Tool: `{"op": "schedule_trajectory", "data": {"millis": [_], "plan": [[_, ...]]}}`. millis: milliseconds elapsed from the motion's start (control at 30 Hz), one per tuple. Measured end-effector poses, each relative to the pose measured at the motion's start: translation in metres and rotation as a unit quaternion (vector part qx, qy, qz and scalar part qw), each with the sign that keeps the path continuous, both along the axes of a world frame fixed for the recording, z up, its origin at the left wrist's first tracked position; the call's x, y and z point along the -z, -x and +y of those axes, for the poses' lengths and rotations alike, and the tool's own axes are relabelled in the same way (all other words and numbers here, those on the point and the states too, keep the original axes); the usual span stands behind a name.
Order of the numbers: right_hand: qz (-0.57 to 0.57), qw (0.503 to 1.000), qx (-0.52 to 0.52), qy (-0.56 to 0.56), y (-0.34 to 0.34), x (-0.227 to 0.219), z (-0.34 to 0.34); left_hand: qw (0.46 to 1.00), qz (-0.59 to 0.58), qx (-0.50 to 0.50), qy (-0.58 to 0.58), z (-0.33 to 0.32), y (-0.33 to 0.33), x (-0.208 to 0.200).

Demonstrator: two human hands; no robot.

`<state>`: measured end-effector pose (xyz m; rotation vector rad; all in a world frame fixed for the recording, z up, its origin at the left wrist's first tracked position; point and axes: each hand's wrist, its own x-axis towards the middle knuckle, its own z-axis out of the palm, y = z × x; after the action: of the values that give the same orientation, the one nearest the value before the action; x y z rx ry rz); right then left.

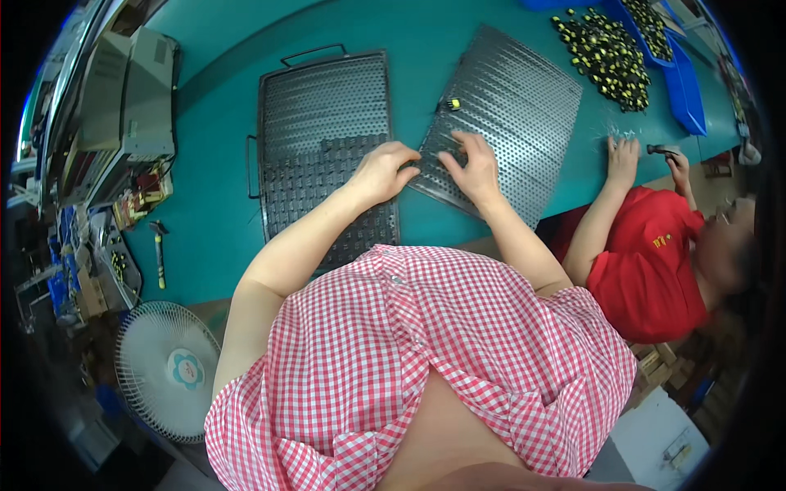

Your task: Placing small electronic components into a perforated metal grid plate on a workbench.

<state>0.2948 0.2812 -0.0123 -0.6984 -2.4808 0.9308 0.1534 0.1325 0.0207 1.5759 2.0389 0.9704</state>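
Observation:
My left hand (381, 172) is between two perforated metal plates, its fingers and thumb curled toward each other at the left edge of the right plate (528, 106). Something small and dark seems to be between the fingertips, too small to make out. Over that right plate, my right hand (477, 169) has its thumb and fingers apart, with nothing visible in them. A small black-and-yellow part (454, 105) lies on the plate just beyond my right fingers. The left plate (323, 102), in a frame with wire handles, carries rows of small black parts (315, 184) over its nearer portion.
A heap of black-and-yellow parts (606, 61) lies at the far right beside blue bins (686, 90). At right a co-worker in a red shirt (647, 262) holds a hammer (661, 150). Another hammer (159, 254) lies left, near grey equipment (147, 94) and a fan (168, 372).

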Motion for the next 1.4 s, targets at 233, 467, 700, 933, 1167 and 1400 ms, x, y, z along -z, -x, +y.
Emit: {"op": "schedule_trajectory", "data": {"millis": [233,467,700,933,1167,1400], "plan": [[0.015,0.984,-0.009,-0.178,0.044,0.008,0.058,0.999,0.025,0.023,0.033,0.020,-0.007,0.002],[-0.096,0.980,-0.012,-0.172,0.032,0.012,0.065,0.996,0.057,0.055,0.044,0.052,-0.026,0.009],[-0.091,0.993,0.042,-0.055,-0.026,0.001,0.040,0.985,0.112,0.088,0.099,0.061,-0.031,0.035],[-0.010,0.993,0.010,0.116,-0.043,0.000,-0.003,0.994,-0.003,0.047,0.099,0.051,-0.030,0.026],[-0.039,0.988,-0.011,0.152,-0.044,0.001,-0.001,0.994,-0.016,0.064,0.085,0.050,-0.039,0.031],[-0.026,0.985,-0.011,0.173,-0.041,0.010,-0.007,0.993,-0.010,0.059,0.101,0.050,-0.042,0.025]]}}
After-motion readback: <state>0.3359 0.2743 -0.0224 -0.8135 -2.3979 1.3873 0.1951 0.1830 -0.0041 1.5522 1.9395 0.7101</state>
